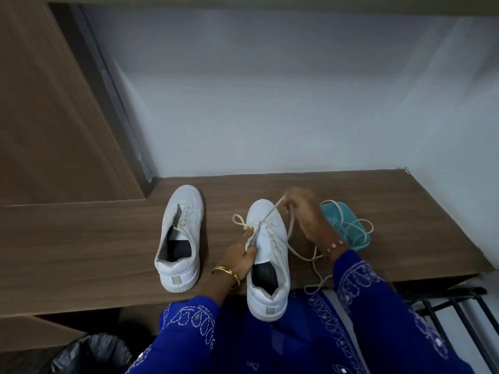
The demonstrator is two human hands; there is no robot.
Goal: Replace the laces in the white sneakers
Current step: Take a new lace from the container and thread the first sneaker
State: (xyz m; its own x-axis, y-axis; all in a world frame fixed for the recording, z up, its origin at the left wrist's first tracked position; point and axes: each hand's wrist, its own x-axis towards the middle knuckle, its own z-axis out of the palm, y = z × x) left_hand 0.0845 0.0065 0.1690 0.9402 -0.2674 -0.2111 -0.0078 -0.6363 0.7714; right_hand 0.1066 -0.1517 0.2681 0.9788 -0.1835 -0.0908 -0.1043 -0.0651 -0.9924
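Presently, lace (272, 211): I judge it limp, light; grip near tip.
Left hand (241, 255): pinches lace at sneaker (270, 255).
Right hand (305, 211): blurred, pulling lace end.

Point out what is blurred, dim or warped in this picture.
Head view: right hand motion-blurred where it pulls the lace; left hand and both sneakers fairly sharp; light dim and bluish; wide lens bends the desk edges.

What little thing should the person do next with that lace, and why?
Probably draw the cream lace taut through its eyelet. The right hand pinches it above the toe of the white sneaker nearer the table edge, the left hand holds the tongue side, and slack loops trail toward the teal plastic tray.
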